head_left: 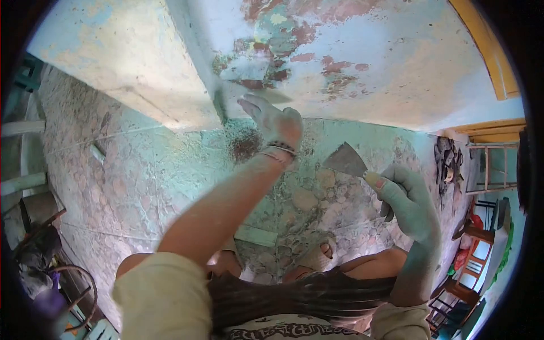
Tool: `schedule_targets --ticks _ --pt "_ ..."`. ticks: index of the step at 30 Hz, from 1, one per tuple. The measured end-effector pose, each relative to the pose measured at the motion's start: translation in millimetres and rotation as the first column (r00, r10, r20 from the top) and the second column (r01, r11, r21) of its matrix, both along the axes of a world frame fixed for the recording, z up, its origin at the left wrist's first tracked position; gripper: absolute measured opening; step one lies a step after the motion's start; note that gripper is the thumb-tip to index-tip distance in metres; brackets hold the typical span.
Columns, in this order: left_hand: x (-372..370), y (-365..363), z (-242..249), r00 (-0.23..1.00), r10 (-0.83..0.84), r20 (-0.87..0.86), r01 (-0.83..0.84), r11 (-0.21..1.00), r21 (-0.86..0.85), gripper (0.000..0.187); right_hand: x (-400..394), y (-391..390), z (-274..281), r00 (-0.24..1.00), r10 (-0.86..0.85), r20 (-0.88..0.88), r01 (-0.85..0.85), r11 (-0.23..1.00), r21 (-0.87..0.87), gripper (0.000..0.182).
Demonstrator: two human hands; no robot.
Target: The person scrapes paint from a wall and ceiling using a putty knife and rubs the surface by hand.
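Curled right hand (409,204) grips a scraper (347,161) (left hand (279,124) loosely open).

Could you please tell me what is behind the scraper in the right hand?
The dusty floor shows around the scraper; whatever lies directly behind its blade or the right hand is covered and cannot be seen.

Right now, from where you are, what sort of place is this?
Probably an old room in a house: the wall has patches of missing paint, the floor looks patterned and dusty, and what looks like a wooden chair is off to the right.
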State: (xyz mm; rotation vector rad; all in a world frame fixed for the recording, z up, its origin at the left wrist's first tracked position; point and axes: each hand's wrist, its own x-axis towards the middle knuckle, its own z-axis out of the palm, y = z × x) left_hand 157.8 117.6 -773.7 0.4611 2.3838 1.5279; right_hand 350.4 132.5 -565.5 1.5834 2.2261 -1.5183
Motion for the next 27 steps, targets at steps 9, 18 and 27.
schedule_targets --ticks 9,18,27 --pt "-20 54 -14 0.796 0.487 -0.359 -0.282 0.824 0.492 0.08 17 40 -34 0.976 0.117 0.183 -0.103 0.991 -0.082 0.024" --pt "-37 90 27 0.498 0.694 -0.52 -0.44 0.719 0.538 0.089 45 59 -49 0.98 -0.014 0.199 0.035 0.994 -0.107 0.027" --pt "-43 72 -4 0.717 0.493 -0.493 -0.2 0.823 0.532 0.083 36 68 -59 0.985 0.03 0.169 -0.007 0.991 -0.131 0.029"
